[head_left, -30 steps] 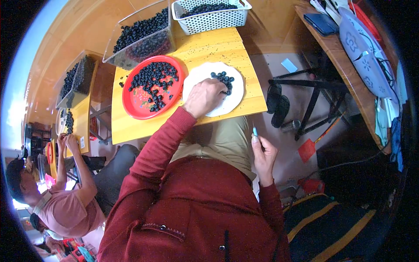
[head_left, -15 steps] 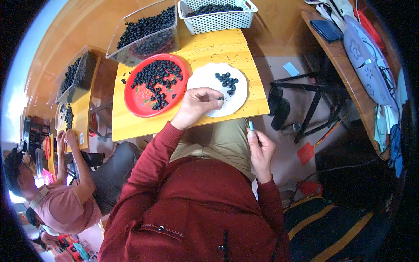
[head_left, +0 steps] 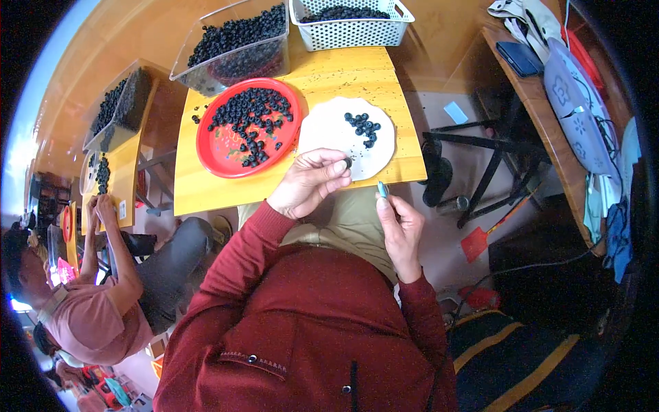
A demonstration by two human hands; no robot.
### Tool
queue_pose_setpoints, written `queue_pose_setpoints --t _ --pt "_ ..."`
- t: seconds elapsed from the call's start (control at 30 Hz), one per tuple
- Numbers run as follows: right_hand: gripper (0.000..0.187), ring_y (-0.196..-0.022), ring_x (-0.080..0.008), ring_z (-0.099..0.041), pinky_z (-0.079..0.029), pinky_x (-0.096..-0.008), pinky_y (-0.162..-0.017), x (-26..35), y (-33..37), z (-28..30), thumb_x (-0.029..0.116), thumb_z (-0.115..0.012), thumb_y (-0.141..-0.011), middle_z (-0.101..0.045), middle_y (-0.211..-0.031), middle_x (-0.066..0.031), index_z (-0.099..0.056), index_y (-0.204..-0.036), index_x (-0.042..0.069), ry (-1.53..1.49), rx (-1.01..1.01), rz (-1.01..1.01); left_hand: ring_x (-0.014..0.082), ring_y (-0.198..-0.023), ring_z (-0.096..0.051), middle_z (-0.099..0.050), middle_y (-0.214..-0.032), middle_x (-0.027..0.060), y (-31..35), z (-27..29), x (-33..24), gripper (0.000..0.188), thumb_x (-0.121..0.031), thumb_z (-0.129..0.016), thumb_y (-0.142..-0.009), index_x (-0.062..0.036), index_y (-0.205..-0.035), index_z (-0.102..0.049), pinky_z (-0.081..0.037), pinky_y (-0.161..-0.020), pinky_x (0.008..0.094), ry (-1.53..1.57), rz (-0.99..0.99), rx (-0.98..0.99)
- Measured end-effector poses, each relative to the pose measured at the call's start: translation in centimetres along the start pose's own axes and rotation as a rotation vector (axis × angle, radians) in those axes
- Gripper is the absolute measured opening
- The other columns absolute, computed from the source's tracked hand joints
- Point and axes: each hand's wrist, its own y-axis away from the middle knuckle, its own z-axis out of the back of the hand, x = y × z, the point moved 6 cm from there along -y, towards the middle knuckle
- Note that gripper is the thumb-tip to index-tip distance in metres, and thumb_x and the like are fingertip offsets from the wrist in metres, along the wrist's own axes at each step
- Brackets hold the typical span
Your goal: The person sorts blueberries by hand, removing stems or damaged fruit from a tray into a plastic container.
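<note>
Largest in view, a yellow wooden table (head_left: 206, 192) is seen, its top littered with dark specks. Off to the left, work is being done by a co-worker in a pink shirt (head_left: 103, 316). Toward the back, a clear plastic box (head_left: 200, 81) is heaped with small, dark, round, berry-like pieces (head_left: 254, 31), and beside it stands a white perforated plastic basket (head_left: 357, 36), loaded likewise. Closer in, a round red plastic tray (head_left: 223, 154) is half covered with them; right next to it, a white scalloped plate (head_left: 322, 127) is set near the front edge, a small cluster (head_left: 367, 127) gathered on its right. Its near left side is blocked by the left hand (head_left: 309, 180).

Now the grips! By the right hand (head_left: 403, 237), beyond the table edge, a slim light-blue tool (head_left: 382, 189) is pinched between thumb and fingers; its tip cannot be made out. It is best steadied, pointed clear of the opposite fingertips. Between left thumb and forefinger, over the plate's near edge, one dark round piece (head_left: 348, 163) is pinched; light pressure is probably wanted, lest it be crushed.
</note>
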Motion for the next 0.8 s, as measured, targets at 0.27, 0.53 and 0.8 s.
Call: queue_pose_setpoints --t 0.27,0.53,0.8 --pt "0.026 -0.069 -0.0063 -0.053 -0.044 -0.0238 -0.062 1.2 -0.1 -1.5 0.021 -0.066 -0.094 -0.064 -0.076 -0.0022 -0.070 -0.102 -0.004 0.034 0.068 0.033 0.0190 -0.090 -0.069 -0.069 -0.101 0.0105 0.9 0.5 0.3 0.020 0.000 -0.062 -0.091 -0.0005 -0.112 -0.064 -0.059 -0.082 0.0304 0.152 -0.010 0.020" --pt "0.023 -0.069 -0.0117 -0.061 -0.048 -0.0273 -0.063 2.8 -0.3 -3.3 0.018 -0.068 -0.091 -0.068 -0.080 -0.0097 -0.070 -0.103 -0.002 0.143 0.123 0.138 0.0207 -0.089 -0.068 -0.068 -0.103 0.0112 1.8 0.9 0.7 0.020 -0.001 -0.062 -0.091 -0.0019 -0.112 -0.064 -0.059 -0.082 0.0323 0.257 0.001 0.038" --pt "0.023 -0.066 -0.0173 -0.063 -0.048 -0.0295 -0.059 3.9 -0.5 -4.6 0.019 -0.069 -0.090 -0.067 -0.077 -0.0111 -0.070 -0.101 0.000 0.263 0.134 0.241 0.0203 -0.090 -0.068 -0.068 -0.100 0.0112 2.9 1.0 0.5 0.022 -0.003 -0.061 -0.093 -0.0012 -0.115 -0.064 -0.059 -0.083 0.0324 0.321 0.012 0.047"
